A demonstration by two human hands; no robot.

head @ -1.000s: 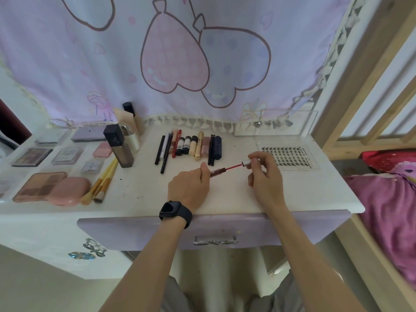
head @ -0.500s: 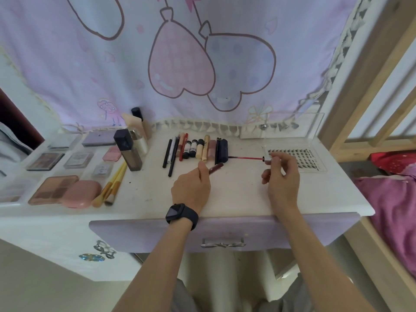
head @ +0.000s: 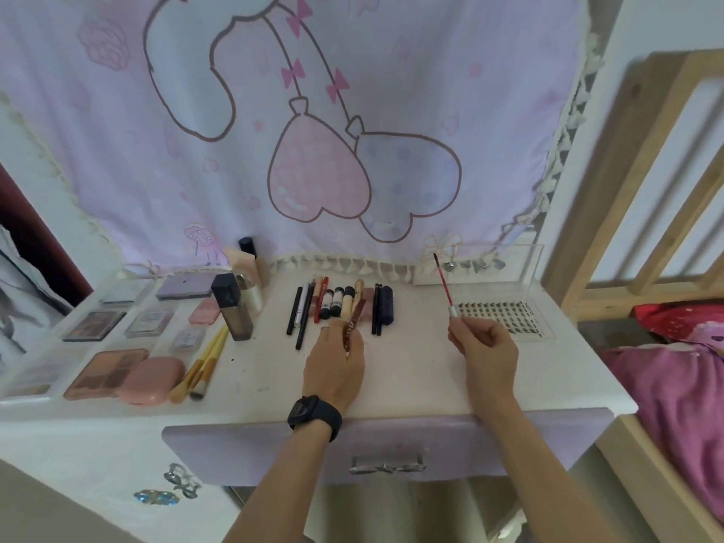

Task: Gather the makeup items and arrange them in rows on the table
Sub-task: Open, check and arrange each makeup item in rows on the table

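Both forearms stretched forward, left hand (head: 335,364) curled round a tube (head: 354,319), right hand (head: 485,346) raised — a thin wand (head: 444,286) pinched upright.

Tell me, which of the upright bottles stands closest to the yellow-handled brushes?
The dark square bottle with the black cap: it stands frontmost, the brushes ending beside its base; the paler bottles sit behind it.

Two hands: left hand (head: 333,370), right hand (head: 485,354). One red-stemmed applicator wand (head: 444,284), one dark red gloss tube (head: 353,321), one clear tray of false lashes (head: 505,315), one pink oval compact (head: 152,380).
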